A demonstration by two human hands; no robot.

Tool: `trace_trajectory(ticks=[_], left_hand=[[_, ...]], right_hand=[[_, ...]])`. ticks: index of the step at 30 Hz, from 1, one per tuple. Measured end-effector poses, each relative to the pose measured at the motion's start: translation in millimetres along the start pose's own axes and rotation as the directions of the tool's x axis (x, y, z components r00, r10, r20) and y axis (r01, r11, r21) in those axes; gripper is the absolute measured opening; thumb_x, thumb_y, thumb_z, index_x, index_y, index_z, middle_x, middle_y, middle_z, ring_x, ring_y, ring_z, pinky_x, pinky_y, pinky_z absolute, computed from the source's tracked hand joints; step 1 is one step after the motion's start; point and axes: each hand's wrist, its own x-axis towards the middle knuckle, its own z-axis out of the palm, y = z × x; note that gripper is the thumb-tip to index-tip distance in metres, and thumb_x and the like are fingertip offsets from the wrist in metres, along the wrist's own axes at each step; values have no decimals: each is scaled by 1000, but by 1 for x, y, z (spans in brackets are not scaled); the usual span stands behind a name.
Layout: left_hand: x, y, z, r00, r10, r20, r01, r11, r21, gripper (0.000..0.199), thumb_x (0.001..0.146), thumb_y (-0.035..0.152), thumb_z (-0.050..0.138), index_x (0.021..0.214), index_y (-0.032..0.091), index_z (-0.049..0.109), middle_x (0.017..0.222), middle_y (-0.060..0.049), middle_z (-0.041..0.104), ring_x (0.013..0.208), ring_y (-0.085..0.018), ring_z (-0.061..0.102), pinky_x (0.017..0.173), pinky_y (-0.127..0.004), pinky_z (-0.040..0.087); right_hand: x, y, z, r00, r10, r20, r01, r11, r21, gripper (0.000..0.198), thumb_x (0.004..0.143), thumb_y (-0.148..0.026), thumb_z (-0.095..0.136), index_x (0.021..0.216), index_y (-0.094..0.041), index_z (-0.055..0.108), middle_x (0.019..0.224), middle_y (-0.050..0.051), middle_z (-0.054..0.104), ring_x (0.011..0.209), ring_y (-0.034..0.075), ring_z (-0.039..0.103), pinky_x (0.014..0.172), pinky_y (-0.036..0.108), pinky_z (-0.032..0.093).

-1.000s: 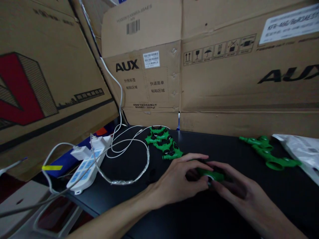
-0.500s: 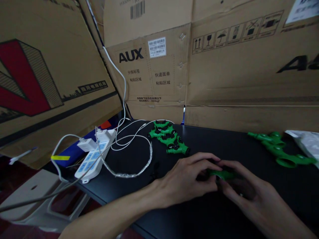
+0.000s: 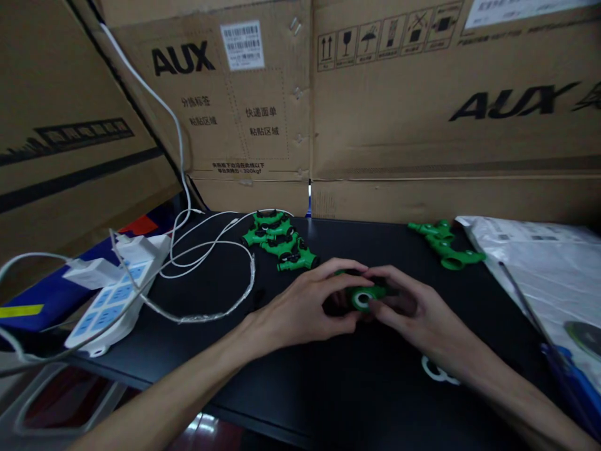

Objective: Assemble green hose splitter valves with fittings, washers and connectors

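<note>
Between my two hands is a green plastic hose fitting (image 3: 374, 292), its round opening turned towards me and edged by a white ring (image 3: 361, 299). My left hand (image 3: 323, 300) curls round its left side, fingers over the top and thumb low. From the right, my right hand (image 3: 413, 300) grips it, with the thumb at the edge of the opening. Fingers cover much of the fitting. White flat rings (image 3: 439, 371) lie on the black table, partly hidden by my right forearm.
Several green fittings with black parts (image 3: 280, 241) sit behind my hands; more green fittings (image 3: 446, 245) lie right, beside a white plastic bag (image 3: 530, 250). A blue-handled tool (image 3: 575, 382) is far right. Left are a power strip (image 3: 117, 294) and loose cables. Cardboard boxes (image 3: 394, 144) wall the back.
The view has swung right and down, bringing the bag, blue-handled tool and white rings into sight. The held fitting now shows its white-ringed opening; both hands still grip it.
</note>
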Motion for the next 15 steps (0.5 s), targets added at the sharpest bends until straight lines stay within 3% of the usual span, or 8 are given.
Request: trace_trajectory(ticks=[4, 11, 13, 15], left_hand=[[1, -3, -1, 999, 53, 11, -54, 992, 110, 38, 95, 21, 67, 132, 26, 61, 146, -8, 56, 131, -20, 59, 109, -39, 51], [3, -2, -4, 995, 100, -27, -89, 958, 274, 33, 93, 28, 73, 124, 23, 68, 133, -6, 68, 113, -21, 63, 103, -43, 49], [4, -1, -5, 992, 102, -73, -78, 957, 279, 32, 90, 31, 76, 119, 21, 70, 129, -7, 70, 112, -23, 62, 99, -43, 51], [5, -2, -5, 989, 104, -107, -75, 967, 242, 29, 89, 33, 77, 114, 19, 71, 127, -8, 71, 115, -24, 62, 101, -43, 50]], right_hand=[[0, -2, -4, 994, 59, 94, -69, 991, 113, 42, 81, -41, 74, 113, -20, 58, 84, 1, 71, 74, 17, 74, 73, 31, 62], [-1, -13, -4, 982, 69, 175, -94, 986, 137, 50, 85, -48, 72, 122, -18, 59, 96, 6, 72, 76, 18, 75, 76, 36, 62], [-6, -22, -16, 987, 74, 141, -83, 995, 55, 61, 85, -53, 71, 133, -19, 56, 112, 11, 71, 77, 19, 75, 75, 38, 62], [-16, -28, -36, 1000, 24, -4, -24, 993, -120, 65, 84, -56, 71, 139, -24, 55, 130, 13, 66, 77, 18, 74, 71, 35, 61]])
